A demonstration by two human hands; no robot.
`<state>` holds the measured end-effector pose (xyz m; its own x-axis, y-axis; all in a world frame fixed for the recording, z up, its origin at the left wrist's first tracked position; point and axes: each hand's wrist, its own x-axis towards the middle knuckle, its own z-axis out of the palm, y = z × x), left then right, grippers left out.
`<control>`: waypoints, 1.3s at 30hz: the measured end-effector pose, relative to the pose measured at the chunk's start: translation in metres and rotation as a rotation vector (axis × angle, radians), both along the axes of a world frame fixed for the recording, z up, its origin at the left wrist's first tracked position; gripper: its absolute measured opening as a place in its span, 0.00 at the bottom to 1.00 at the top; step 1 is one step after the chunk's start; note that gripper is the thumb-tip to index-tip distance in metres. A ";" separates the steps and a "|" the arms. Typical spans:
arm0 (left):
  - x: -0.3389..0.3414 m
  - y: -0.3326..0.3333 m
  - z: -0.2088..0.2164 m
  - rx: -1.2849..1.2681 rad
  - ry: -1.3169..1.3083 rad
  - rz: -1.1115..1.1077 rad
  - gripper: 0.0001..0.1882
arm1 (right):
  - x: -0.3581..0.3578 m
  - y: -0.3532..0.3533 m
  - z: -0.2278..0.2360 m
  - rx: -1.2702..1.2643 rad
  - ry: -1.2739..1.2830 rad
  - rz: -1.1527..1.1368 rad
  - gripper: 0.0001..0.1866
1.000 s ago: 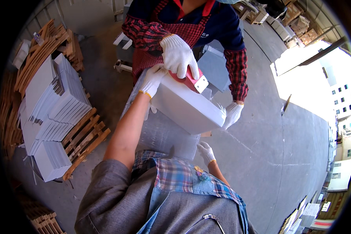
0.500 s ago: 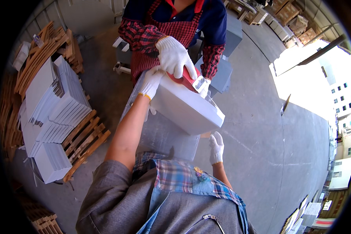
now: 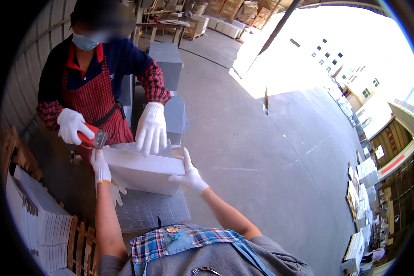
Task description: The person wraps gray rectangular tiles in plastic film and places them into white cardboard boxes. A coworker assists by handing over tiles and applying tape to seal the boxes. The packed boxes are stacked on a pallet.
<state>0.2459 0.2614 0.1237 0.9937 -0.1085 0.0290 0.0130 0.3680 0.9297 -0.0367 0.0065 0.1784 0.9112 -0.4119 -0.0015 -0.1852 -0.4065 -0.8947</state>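
Note:
A white box-shaped block is tilted up above a grey tabletop in front of me. My left hand, in a white knit glove with a yellow cuff, grips its left end. At the right end, my right hand, also gloved, holds the side with the thumb raised at the top edge. Across from me a co-worker's gloved hand holds a red tape dispenser near the block's far left corner. The co-worker's other hand reaches over the block's top, fingers pointing down.
White glove fingers show below my left hand; whose they are is unclear. Stacked white sheets stand beside a wooden pallet at left. Grey blocks stand behind the co-worker. Concrete floor stretches to the right.
My right hand has come up onto the block's right end. The block now sits more level across my view. The co-worker's tape dispenser has moved to the left corner. My view has swung rightward and up.

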 end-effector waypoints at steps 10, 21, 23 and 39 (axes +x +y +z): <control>-0.044 0.012 -0.013 -0.218 0.322 0.411 0.31 | -0.001 -0.005 0.009 0.030 -0.007 -0.035 0.51; -0.171 -0.084 0.111 0.853 -1.232 -0.155 0.22 | -0.003 -0.004 0.010 -0.029 -0.005 -0.060 0.48; -0.173 -0.114 0.108 0.932 -1.321 -0.266 0.27 | -0.001 -0.007 0.003 -0.045 -0.064 -0.057 0.44; -0.138 -0.111 0.124 1.252 -1.233 -0.401 0.23 | -0.008 0.007 0.024 -0.064 -0.006 -0.039 0.50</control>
<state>0.1074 0.1505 0.2481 0.3767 -0.8474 0.3742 -0.9262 -0.3379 0.1673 -0.0443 0.0131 0.2025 0.8945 -0.4459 0.0313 -0.1968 -0.4557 -0.8681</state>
